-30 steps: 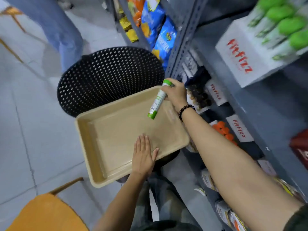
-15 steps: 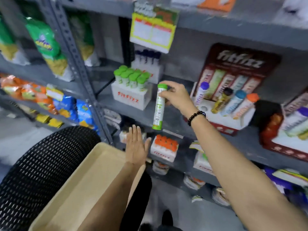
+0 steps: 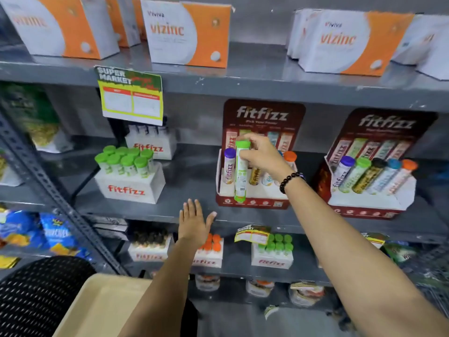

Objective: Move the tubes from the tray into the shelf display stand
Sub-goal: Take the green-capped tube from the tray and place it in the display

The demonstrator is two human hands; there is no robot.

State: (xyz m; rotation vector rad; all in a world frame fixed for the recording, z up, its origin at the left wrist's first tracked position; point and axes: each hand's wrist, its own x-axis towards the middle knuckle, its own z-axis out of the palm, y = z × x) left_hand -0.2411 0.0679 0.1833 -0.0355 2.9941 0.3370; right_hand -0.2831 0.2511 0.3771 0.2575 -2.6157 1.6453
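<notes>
My right hand [image 3: 263, 155] grips a white tube with a green cap [image 3: 240, 176] near its top and holds it upright in front of the dark red fitfizz display stand [image 3: 252, 200] on the middle shelf. In the stand, a purple-capped tube [image 3: 228, 166] leans just left of the held tube, and a yellow tube, a pale one and an orange-capped one [image 3: 289, 156] stand partly hidden behind my hand. My left hand [image 3: 194, 221] hovers open, fingers spread, below the shelf edge. The beige tray [image 3: 102, 305] lies at the bottom, and the part in view holds no tubes.
A second fitfizz stand [image 3: 369, 200] with several tubes sits to the right. A white box of green-capped tubes [image 3: 130, 188] stands to the left. Orange and white boxes line the top shelf. A black perforated chair back [image 3: 36, 295] supports the tray. A grey upright post [image 3: 48, 190] slants at left.
My right hand has carried the green-capped tube from above the tray up and right to the red display stand. My view swung up to the shelves. My left hand left the tray.
</notes>
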